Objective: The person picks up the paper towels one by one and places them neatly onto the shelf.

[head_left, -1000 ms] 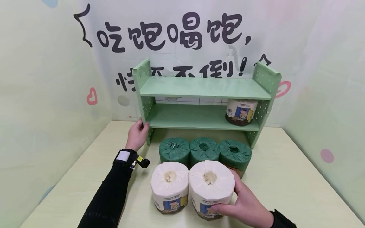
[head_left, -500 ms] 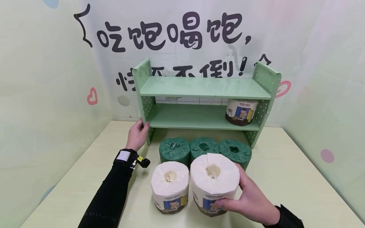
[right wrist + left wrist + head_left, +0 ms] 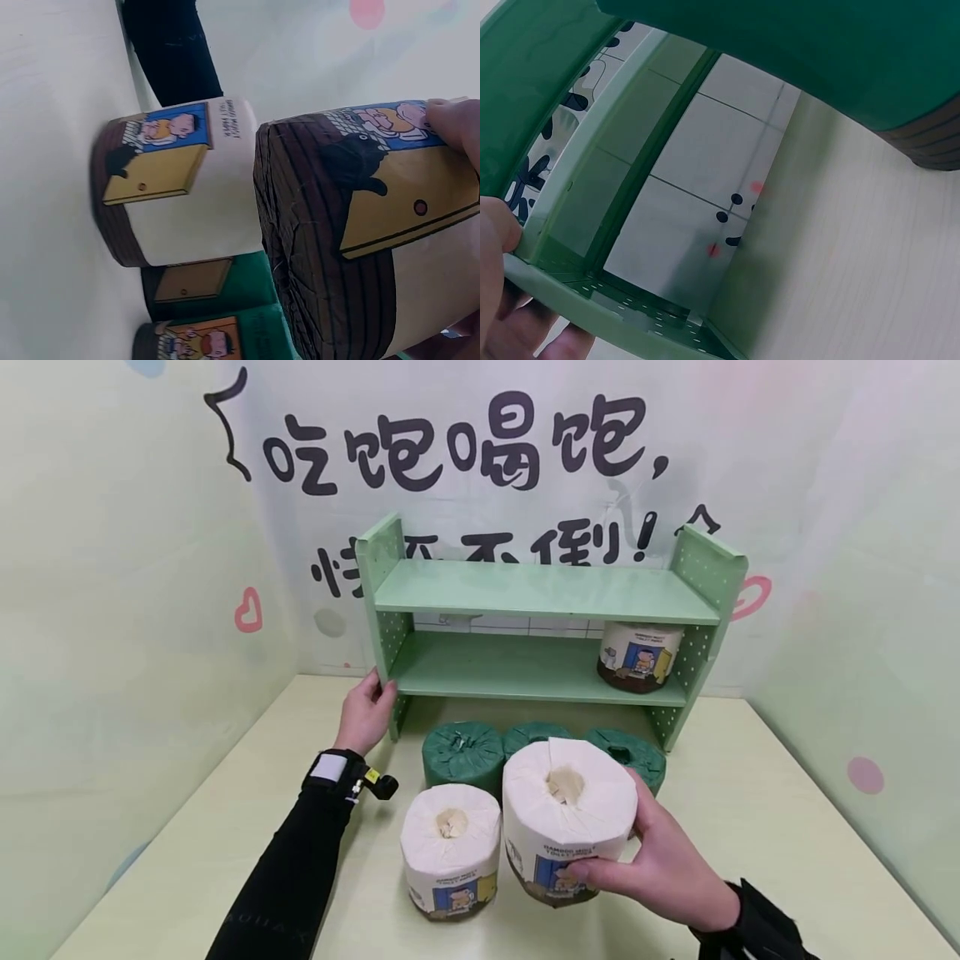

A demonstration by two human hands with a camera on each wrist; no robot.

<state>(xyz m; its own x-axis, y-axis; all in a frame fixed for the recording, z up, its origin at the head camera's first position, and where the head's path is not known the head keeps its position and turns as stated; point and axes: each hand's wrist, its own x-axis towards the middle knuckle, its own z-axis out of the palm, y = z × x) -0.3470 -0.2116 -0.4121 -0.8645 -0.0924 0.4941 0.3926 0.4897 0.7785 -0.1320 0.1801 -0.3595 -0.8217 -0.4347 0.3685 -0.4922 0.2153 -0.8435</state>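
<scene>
My right hand point(image 3: 663, 864) grips a white paper-wrapped toilet roll point(image 3: 570, 793), thumb on its printed front. In the right wrist view the brown underside of this held roll point(image 3: 322, 240) shows, raised off the table. A second white toilet roll point(image 3: 450, 835) stands on the table just left of it. My left hand point(image 3: 365, 714) holds the left side panel of a green two-tier shelf point(image 3: 540, 664). In the left wrist view the thumb point(image 3: 499, 225) lies on the near side of the panel, with fingers curled beyond it.
Three green-wrapped toilet rolls stand in a row before the shelf, the left one point(image 3: 462, 756) showing most, the others partly hidden behind the held roll. Another white roll point(image 3: 640, 657) sits at the right end of the lower tier. A printed wall sheet point(image 3: 480, 460) rises behind the table.
My right hand has lifted the white roll upward from beside the second one, and it now covers more of the green rolls. The left hand keeps its hold on the shelf.
</scene>
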